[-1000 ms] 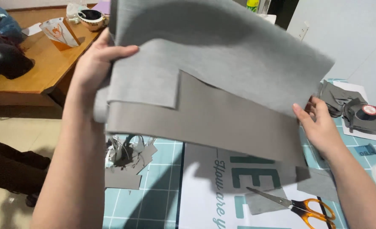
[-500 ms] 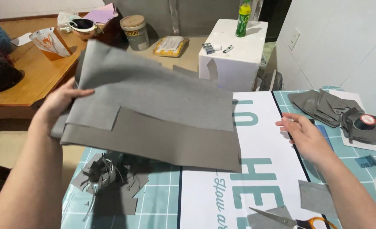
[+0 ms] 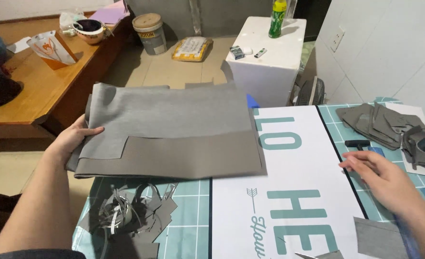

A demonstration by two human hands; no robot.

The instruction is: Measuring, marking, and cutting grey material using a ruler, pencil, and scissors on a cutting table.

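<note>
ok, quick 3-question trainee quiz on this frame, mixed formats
1. Which hand grips the stack of large grey felt sheets?
2. True or false: the right hand is holding scissors.
3. Where does the pile of grey felt offcuts lie? A) on the wooden table B) on the teal cutting mat, below the sheets C) on the white cube-shaped stand

Key: 1. The left hand, at the stack's left edge. 2. False; it hovers empty over the white printed board. 3. B
</note>
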